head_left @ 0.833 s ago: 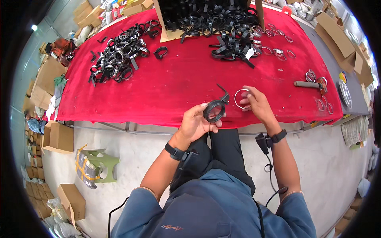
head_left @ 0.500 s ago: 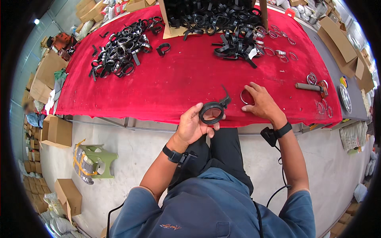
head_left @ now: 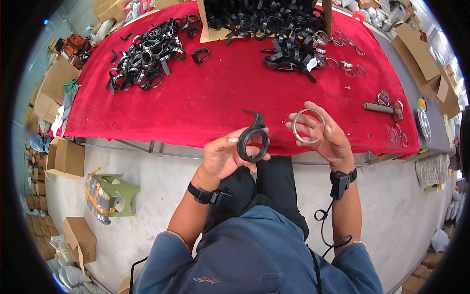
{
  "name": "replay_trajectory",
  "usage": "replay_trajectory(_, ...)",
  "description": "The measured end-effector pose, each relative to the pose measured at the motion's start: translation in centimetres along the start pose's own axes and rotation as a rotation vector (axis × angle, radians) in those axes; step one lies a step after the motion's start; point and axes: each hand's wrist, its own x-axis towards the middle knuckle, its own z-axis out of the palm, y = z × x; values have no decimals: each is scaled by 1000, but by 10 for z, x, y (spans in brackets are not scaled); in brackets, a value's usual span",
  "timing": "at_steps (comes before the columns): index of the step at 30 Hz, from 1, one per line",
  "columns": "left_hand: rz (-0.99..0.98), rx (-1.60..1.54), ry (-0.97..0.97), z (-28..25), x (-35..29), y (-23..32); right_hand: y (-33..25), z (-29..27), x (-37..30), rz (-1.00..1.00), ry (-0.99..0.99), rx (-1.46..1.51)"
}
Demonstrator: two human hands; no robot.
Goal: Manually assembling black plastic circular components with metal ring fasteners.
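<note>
While the left hand pinches a black ring between thumb and fingers, tail toward far side, the right hand grips a steel ring, thumb at its right rim, fingers behind. Rings between palms, near each other, apart, by the table's near edge.

Blue shirt, black wristbands

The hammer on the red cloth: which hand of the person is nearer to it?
Right. The right hand, with the metal ring, is left of the hammer, not touching it; the left hand, with the black ring, is farther left.
</note>
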Motion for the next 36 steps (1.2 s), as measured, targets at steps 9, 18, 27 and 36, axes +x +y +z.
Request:
replay_trajectory(9,-63,209,22,19,-9,16,21,26,-10,-73,-47,80)
replay_trajectory(18,41,307,50,34,-9,10,22,59,-24,-52,122,-163)
replay_trajectory(27,60,545,-4,31,-11,-3,33,63,-31,-40,234,-8)
replay_trajectory(36,28,968,-97,47,-12,-8,51,60,-26,232,462,77)
